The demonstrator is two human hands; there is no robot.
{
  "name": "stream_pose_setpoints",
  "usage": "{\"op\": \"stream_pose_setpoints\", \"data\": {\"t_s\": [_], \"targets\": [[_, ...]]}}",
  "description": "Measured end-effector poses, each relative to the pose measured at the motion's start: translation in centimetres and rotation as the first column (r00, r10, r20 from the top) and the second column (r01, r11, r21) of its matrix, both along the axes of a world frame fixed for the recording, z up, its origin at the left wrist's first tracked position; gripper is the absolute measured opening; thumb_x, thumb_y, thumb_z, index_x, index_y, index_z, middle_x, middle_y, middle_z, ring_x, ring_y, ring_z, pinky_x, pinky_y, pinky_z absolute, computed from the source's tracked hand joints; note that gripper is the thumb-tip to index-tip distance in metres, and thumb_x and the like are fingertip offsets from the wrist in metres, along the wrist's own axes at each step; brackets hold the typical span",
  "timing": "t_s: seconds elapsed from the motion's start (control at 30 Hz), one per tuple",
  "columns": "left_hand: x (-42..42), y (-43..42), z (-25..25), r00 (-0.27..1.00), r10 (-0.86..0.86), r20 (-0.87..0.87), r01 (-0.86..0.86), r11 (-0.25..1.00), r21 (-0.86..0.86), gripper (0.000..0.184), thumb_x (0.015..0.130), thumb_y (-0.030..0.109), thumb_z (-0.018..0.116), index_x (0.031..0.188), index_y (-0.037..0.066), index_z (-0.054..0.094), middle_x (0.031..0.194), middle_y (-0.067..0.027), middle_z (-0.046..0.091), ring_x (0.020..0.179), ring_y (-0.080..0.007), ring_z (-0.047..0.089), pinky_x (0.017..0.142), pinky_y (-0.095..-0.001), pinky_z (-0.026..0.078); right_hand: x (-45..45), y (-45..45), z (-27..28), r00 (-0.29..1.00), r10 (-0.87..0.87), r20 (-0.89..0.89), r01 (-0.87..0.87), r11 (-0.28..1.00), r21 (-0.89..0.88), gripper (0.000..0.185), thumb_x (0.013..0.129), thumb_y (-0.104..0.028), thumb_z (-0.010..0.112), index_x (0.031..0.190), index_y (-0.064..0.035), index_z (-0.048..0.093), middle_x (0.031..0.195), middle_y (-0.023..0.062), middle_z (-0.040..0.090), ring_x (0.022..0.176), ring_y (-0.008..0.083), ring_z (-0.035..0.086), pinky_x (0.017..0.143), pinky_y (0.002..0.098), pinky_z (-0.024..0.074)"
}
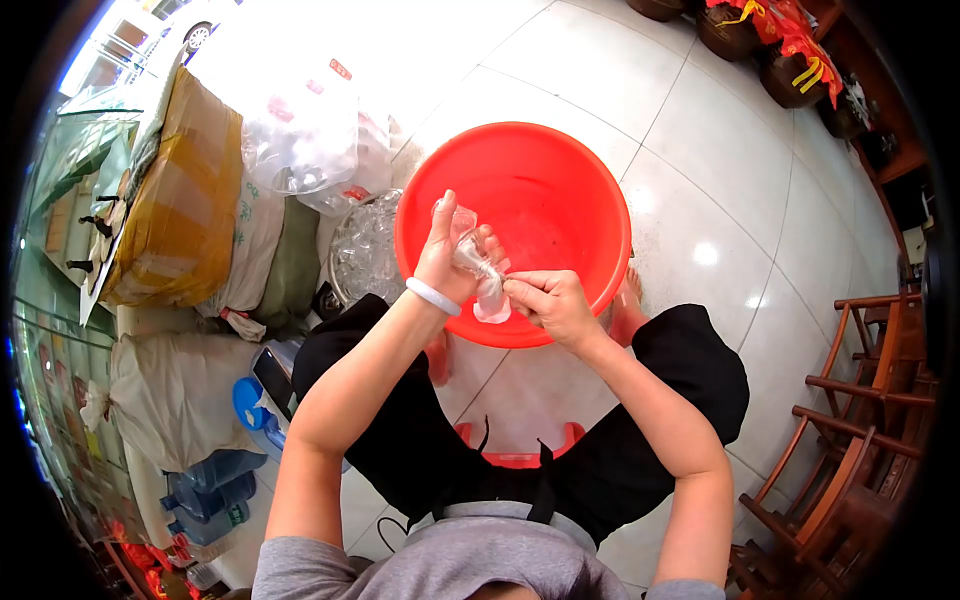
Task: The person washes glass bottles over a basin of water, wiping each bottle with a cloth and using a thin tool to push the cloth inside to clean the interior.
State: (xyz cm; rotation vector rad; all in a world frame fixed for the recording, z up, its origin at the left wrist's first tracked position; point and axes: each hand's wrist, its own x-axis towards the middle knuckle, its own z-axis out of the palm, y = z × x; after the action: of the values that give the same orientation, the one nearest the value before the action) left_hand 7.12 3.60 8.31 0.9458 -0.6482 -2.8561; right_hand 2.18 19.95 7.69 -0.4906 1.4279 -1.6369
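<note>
Box (180, 190): upper left, taped
Sack (185, 400): left, below box
Jugs (212, 505): lower left
Jars (722, 38): upper right
Chairs (840, 477): lower right

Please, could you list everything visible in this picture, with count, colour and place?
plastic: 1 bundle, clear, in both hands
basin: 1, red, floor ahead
pieces: many, clear, left of basin
bags: count unclear, clear, beyond pieces
box: 1, brown, left
sacks: several, white and green, near box
bottles: several, blue, lower left
jars: at least 3, brown, upper right
cloth: count unclear, red, on jars
furniture: count unclear, brown, right
floor: 1, white, throughout
bracelet: 1, white, left wrist
trousers: 1 pair, black, legs
shirt: 1, grey, bottom
left hand: 1, bare, over basin
right hand: 1, bare, at basin's near side
</note>
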Motion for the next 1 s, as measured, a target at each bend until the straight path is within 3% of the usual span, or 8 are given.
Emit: {"op": "stream_pose_setpoints", "data": {"t_s": [0.17, 0.33, 0.47, 0.53, 0.67, 0.73, 0.83, 1.0], "targets": [[-0.3, -0.5, -0.5, 0.998, -0.006, -0.055, 0.011, 0.995, 0.098, 0.045, 0.073, 0.057, 0.063, 0.066, 0.015, 0.046, 0.063, -0.0036, 0.052, 0.060, -0.0191, 0.051, 0.062, -0.0339, 0.044, 0.7, -0.3, 0.0, 0.993, -0.088, 0.076, 0.088, 0.996, -0.005, 0.020, 0.085, -0.011, 0.055, 0.089, 0.0068, 0.064, 0.061, -0.0028, 0.053, 0.052, 0.0047, 0.045, 0.047, 0.0210, 0.0363], [0.0, 0.0, -0.3, 0.995, 0.103, 0.007, -0.102, 0.992, -0.074, 0.046, 0.074, 0.057, 0.062, 0.069, 0.014, 0.046, 0.063, -0.0053, 0.053, 0.058, -0.0185, 0.050, 0.057, -0.0311, 0.043, 0.8, -0.7, 0.4, 0.950, -0.055, -0.308, 0.085, 0.993, 0.083, 0.023, 0.085, -0.012, 0.055, 0.096, 0.0068, 0.063, 0.060, -0.0039, 0.052, 0.053, 0.0034, 0.044, 0.048, 0.0216, 0.0374], [0.2, -0.2, -0.4, 0.998, 0.006, -0.070, -0.003, 0.999, 0.035, 0.046, 0.074, 0.058, 0.061, 0.072, 0.014, 0.046, 0.061, -0.0042, 0.051, 0.056, -0.0173, 0.048, 0.055, -0.0296, 0.042, 0.0, 0.0, 0.1, 0.960, 0.027, -0.280, -0.023, 1.000, 0.018, 0.023, 0.085, -0.011, 0.055, 0.097, 0.0063, 0.063, 0.062, -0.0007, 0.056, 0.055, 0.0036, 0.046, 0.051, 0.0209, 0.0392], [0.1, -0.1, 0.2, 0.993, -0.012, -0.113, 0.022, 0.996, 0.089, 0.046, 0.074, 0.058, 0.060, 0.071, 0.015, 0.047, 0.060, -0.0038, 0.051, 0.056, -0.0169, 0.048, 0.055, -0.0294, 0.041, -0.2, 0.2, 0.4, 0.998, 0.034, 0.060, -0.033, 0.999, -0.021, 0.022, 0.083, -0.011, 0.057, 0.096, 0.0054, 0.064, 0.063, 0.0033, 0.060, 0.057, 0.0048, 0.049, 0.052, 0.0223, 0.0408], [-0.2, -0.9, 0.3, 0.994, 0.064, -0.093, -0.054, 0.992, 0.112, 0.045, 0.075, 0.057, 0.060, 0.064, 0.016, 0.047, 0.059, -0.0027, 0.050, 0.056, -0.0168, 0.047, 0.055, -0.0300, 0.041, 0.0, 0.2, 1.2, 1.000, 0.016, 0.004, -0.016, 1.000, -0.005, 0.021, 0.085, -0.011, 0.057, 0.095, 0.0069, 0.062, 0.063, -0.0040, 0.049, 0.053, 0.0025, 0.042, 0.047, 0.0195, 0.0332], [-0.1, -1.7, -0.1, 0.992, 0.091, -0.084, -0.079, 0.987, 0.139, 0.045, 0.075, 0.057, 0.060, 0.062, 0.016, 0.047, 0.060, -0.0026, 0.050, 0.056, -0.0169, 0.047, 0.056, -0.0304, 0.041, -0.4, 0.7, 1.2, 0.927, -0.021, -0.374, 0.052, 0.996, 0.071, 0.019, 0.079, -0.010, 0.061, 0.092, 0.0040, 0.063, 0.059, 0.0093, 0.058, 0.052, 0.0089, 0.050, 0.050, 0.0263, 0.0398], [0.1, -2.3, 0.0, 0.990, 0.133, -0.051, -0.127, 0.986, 0.108, 0.045, 0.074, 0.057, 0.061, 0.061, 0.016, 0.047, 0.059, -0.0025, 0.050, 0.056, -0.0173, 0.047, 0.057, -0.0313, 0.042, -1.2, 1.8, 2.0, 0.789, 0.015, -0.614, 0.033, 0.997, 0.067, 0.016, 0.080, -0.011, 0.060, 0.087, 0.0027, 0.063, 0.062, 0.0147, 0.058, 0.050, 0.0167, 0.053, 0.049, 0.0272, 0.0406], [0.4, -2.4, 0.4, 0.984, 0.166, -0.061, -0.154, 0.975, 0.163, 0.044, 0.080, 0.050, 0.059, 0.063, 0.012, 0.045, 0.058, -0.0025, 0.046, 0.055, -0.0150, 0.046, 0.054, -0.0280, 0.043, -1.9, 1.9, 2.6, 0.672, 0.067, -0.738, 0.017, 0.994, 0.106, 0.015, 0.079, -0.015, 0.060, 0.080, -0.0003, 0.063, 0.065, 0.0153, 0.058, 0.053, 0.0255, 0.056, 0.049, 0.0320, 0.0425]]}}
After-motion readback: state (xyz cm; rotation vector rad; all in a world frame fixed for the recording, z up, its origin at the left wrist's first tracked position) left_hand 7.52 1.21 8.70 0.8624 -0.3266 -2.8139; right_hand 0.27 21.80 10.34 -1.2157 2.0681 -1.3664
